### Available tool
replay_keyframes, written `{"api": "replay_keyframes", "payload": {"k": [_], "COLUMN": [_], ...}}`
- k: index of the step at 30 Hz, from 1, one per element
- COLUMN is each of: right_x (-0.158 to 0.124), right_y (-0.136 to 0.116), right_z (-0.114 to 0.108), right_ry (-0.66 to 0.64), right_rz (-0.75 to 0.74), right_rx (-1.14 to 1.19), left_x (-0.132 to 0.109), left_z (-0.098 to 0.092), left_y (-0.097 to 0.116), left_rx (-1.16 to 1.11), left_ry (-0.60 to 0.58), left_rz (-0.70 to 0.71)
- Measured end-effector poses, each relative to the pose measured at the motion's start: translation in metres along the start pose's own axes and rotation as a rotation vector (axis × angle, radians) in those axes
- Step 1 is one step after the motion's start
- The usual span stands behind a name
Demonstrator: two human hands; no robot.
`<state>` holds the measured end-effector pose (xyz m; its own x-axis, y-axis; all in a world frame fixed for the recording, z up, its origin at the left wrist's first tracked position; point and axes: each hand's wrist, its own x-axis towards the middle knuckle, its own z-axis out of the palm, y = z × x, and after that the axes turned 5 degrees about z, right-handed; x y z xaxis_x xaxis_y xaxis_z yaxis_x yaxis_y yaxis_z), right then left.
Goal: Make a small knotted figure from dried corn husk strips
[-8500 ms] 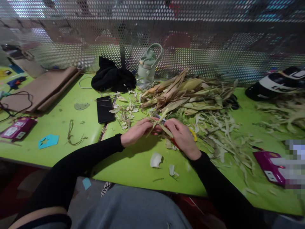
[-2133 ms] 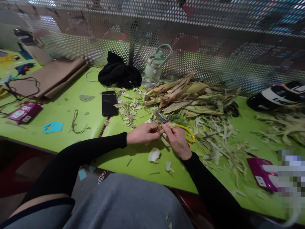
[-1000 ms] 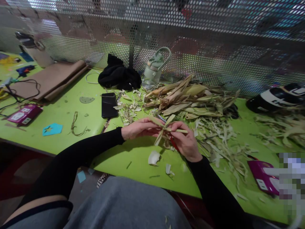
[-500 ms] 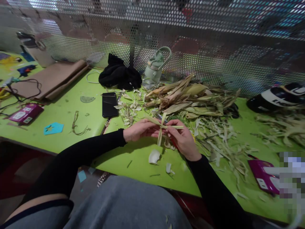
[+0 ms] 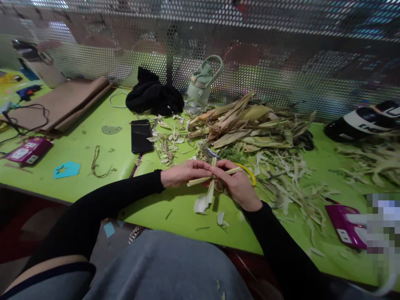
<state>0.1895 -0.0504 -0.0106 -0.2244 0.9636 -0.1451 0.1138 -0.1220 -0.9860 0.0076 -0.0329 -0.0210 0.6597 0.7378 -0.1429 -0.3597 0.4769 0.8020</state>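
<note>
Between the fingertips of the left hand (image 5: 183,173) and the right hand (image 5: 239,185), above the green table (image 5: 153,212), crossed husk strips (image 5: 211,190) are held, with ends stuck out to the left, to the right, away from the body and toward it. The fingers of both hands are drawn in close and pinched on the strips. The crossing itself is hidden beneath them, so whether it is knotted or merely overlapped cannot be told. The middle is probably gripped because loose strips would otherwise slide apart, while the ends seem to be left free so that each can be reached.

Just beyond the fingers, scissors (image 5: 211,153) are laid with the blades pointed away; a yellow handle (image 5: 251,173) is seen beside the right hand, presumably for an easy pick-up. Farther beyond, a pile of dried husks (image 5: 240,121) is heaped, likely as stock within reach. To the right of the fingers, shredded strips (image 5: 293,179) are strewn. On the near side, a pale curled scrap (image 5: 201,204) is partly covered from view by one strip end. Well to the left, a black phone (image 5: 141,137) is laid flat, apart from the work.
</note>
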Motion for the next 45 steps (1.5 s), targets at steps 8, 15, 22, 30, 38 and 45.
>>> {"api": "replay_keyframes", "payload": {"k": [8, 15, 22, 30, 38, 45], "right_x": [-0.002, -0.002, -0.003, 0.004, 0.006, 0.003], "right_y": [0.005, 0.009, 0.011, 0.002, 0.009, 0.011], "right_z": [0.008, 0.008, 0.017, 0.005, -0.002, -0.001], "right_ry": [0.085, 0.075, 0.093, 0.088, 0.067, 0.245], "right_rz": [-0.055, -0.033, 0.070, 0.070, -0.014, -0.225], "right_rx": [0.010, 0.067, 0.225, 0.227, 0.072, -0.212], "left_x": [-0.002, -0.001, 0.001, 0.000, -0.004, -0.001], "left_z": [0.004, 0.006, 0.000, 0.004, 0.003, 0.005], "left_y": [0.000, -0.004, -0.016, -0.002, 0.009, 0.003], "left_rx": [0.073, 0.003, -0.110, -0.134, -0.075, -0.047], "left_ry": [-0.008, -0.022, -0.022, 0.103, 0.145, 0.162], "left_rz": [0.009, -0.027, -0.071, -0.092, -0.020, 0.014]}}
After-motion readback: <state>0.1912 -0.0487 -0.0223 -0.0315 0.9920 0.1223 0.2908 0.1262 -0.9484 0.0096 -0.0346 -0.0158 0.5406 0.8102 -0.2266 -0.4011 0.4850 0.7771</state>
